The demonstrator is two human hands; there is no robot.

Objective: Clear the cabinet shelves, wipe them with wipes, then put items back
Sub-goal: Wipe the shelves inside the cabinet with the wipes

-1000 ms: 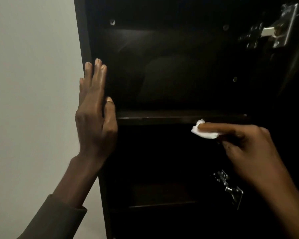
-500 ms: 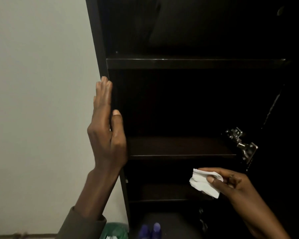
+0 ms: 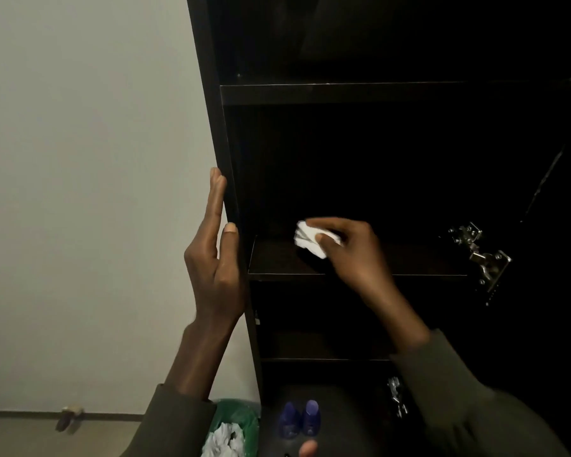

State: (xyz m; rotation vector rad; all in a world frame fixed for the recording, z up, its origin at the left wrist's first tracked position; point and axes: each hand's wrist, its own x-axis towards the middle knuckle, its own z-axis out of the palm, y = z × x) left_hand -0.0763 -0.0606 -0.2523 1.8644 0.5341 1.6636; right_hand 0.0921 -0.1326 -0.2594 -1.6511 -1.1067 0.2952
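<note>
Wipe point(image 3: 312, 239) crumpled white | right hand point(image 3: 353, 250) pinching | left hand point(image 3: 216, 258) flat, fingers together

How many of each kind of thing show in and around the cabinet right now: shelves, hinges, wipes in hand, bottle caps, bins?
Shelves: 3
Hinges: 2
Wipe, pinched by right hand: 1
Purple caps: 2
Green bin: 1
Total: 9
</note>
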